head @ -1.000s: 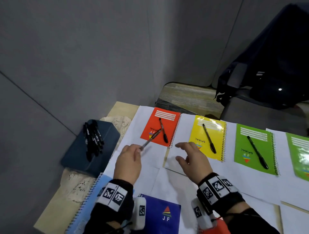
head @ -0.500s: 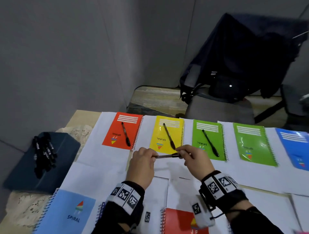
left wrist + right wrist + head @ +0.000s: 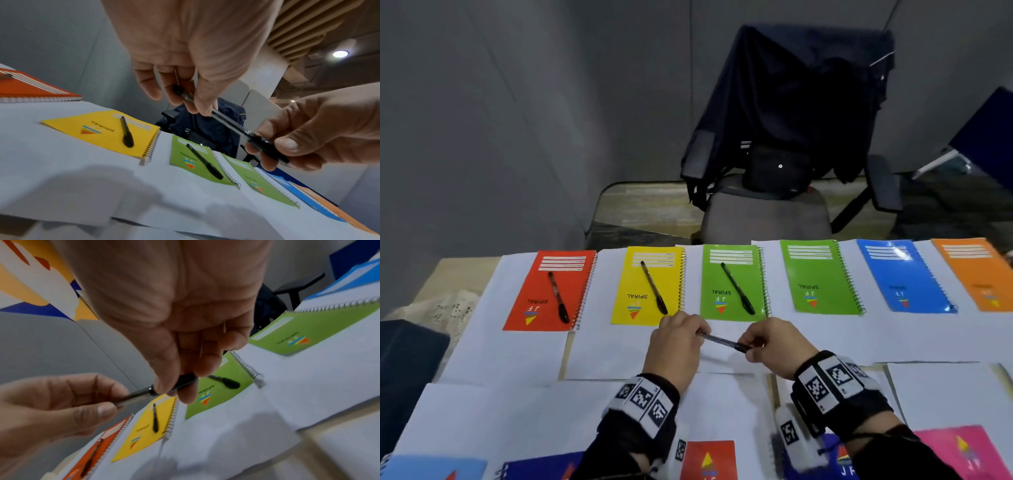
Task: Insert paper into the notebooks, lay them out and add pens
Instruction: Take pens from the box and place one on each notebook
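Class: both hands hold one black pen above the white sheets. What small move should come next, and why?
Probably the right hand carries the black pen to the second green spiral notebook. The left hand would let go. The red, yellow and first green notebooks already bear pens; this one is the nearest without.

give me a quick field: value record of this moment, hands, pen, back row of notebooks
left hand: pinches one end of the held pen
right hand: pinches the capped end of the same pen
held pen: above the white paper, near the first green notebook
notebooks with a pen: red notebook, yellow notebook, first green notebook
notebooks without a pen: second green notebook, blue notebook, orange notebook
likely next: pen onto the second green notebook
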{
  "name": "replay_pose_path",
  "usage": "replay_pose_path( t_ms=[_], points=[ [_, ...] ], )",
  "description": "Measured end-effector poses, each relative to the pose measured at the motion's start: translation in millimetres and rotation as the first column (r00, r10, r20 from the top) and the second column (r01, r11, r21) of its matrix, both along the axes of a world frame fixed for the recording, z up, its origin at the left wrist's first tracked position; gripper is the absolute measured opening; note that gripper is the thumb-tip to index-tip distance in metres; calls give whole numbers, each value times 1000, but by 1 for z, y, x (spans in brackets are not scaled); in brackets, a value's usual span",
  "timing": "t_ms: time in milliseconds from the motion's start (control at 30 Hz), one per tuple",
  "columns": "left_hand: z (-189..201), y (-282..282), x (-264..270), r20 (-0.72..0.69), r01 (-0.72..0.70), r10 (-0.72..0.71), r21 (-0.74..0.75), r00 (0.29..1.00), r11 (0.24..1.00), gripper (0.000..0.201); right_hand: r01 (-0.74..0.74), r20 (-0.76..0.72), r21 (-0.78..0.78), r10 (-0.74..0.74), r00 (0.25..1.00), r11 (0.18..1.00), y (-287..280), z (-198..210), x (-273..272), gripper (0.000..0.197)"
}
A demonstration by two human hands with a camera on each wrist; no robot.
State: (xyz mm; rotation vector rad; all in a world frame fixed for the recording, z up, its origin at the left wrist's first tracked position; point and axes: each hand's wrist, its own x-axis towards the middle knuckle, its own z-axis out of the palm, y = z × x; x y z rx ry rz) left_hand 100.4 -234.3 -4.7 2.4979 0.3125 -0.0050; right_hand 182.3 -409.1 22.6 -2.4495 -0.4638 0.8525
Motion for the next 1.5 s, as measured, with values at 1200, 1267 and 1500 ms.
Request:
replay_pose_path(
  t_ms=[1200,1267,1500],
  points=[
    [-48,-46,50,-499,11,28,75,866,997,51,481,287,-241,-412,865,843,-115,-81,140,39],
    [-46,-41,46,-469,-8,14,14,883,1000,48,495,285,-196,-434,855,846,-111,-78,129,47],
    [-37,-17,17,-381,-86,66,-34,922,996,32,335,237,-75,-310,921,939,-65,-75,70,48]
  ],
)
